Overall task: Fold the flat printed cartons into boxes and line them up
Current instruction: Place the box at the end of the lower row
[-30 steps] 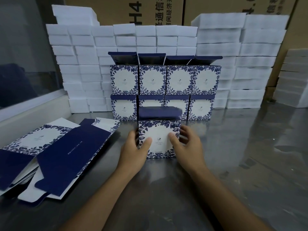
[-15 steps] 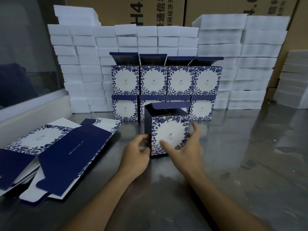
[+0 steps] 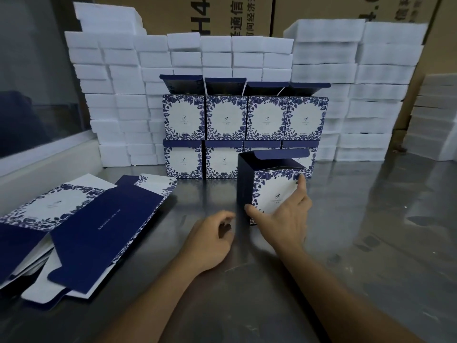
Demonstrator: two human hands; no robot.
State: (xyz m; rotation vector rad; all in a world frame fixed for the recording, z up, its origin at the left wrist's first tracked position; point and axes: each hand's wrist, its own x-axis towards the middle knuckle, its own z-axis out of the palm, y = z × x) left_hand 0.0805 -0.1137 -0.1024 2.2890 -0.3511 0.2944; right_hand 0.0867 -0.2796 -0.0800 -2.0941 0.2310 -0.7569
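My left hand (image 3: 211,240) rests on the steel table (image 3: 358,243), fingers loosely curled, holding nothing, just beside the folded box (image 3: 269,186). My right hand (image 3: 284,219) spreads across the box's printed front, thumb at its near corner. Flat cartons (image 3: 81,226) lie left. Beyond stand stacked finished boxes (image 3: 244,120) against white foam blocks (image 3: 371,82).

Flat cartons (image 3: 74,231) cut off at left edge
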